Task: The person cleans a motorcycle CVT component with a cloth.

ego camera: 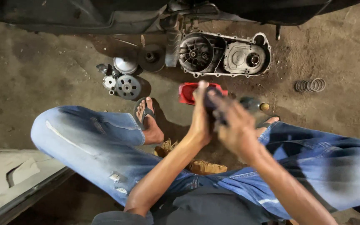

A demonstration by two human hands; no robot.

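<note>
My left hand [201, 112] and my right hand [235, 125] are raised together in front of me, both blurred by motion. Between them is a small dark object [214, 105]; its kind is too blurred to tell. Both hands seem closed around it. Below them my knees in blue jeans [101, 146] spread to either side as I squat. Behind the hands a red tray [188, 92] lies on the ground.
An open scooter engine case [223, 54] sits ahead under the vehicle body. Round clutch and pulley parts [126, 77] lie at its left. A coil spring [310, 85] lies at the right. A yellowish rag [203, 166] lies between my feet. A green bottle [253, 104] lies near the tray.
</note>
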